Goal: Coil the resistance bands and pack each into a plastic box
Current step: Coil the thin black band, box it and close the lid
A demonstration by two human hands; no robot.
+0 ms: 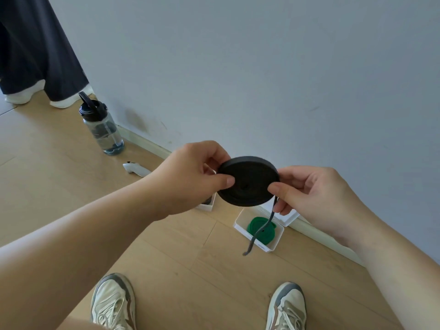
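A black resistance band [247, 181] is wound into a flat round coil and held in the air above the floor. My left hand [190, 175] pinches the coil's left edge between thumb and fingers. My right hand [307, 189] pinches its right edge, and a short loose tail of the band hangs down from there. Below, a white plastic box [240, 226] on the floor holds a coiled green band [260, 231]. A second white box [209, 206] lies mostly hidden behind my left hand; a dark thing shows inside it.
A clear water bottle [102, 126] with a dark cap stands by the wall at the left. A white controller [135, 170] lies on the wooden floor near it. Another person's legs and white shoes [35, 94] are at the far left. My own shoes [114, 303] are at the bottom.
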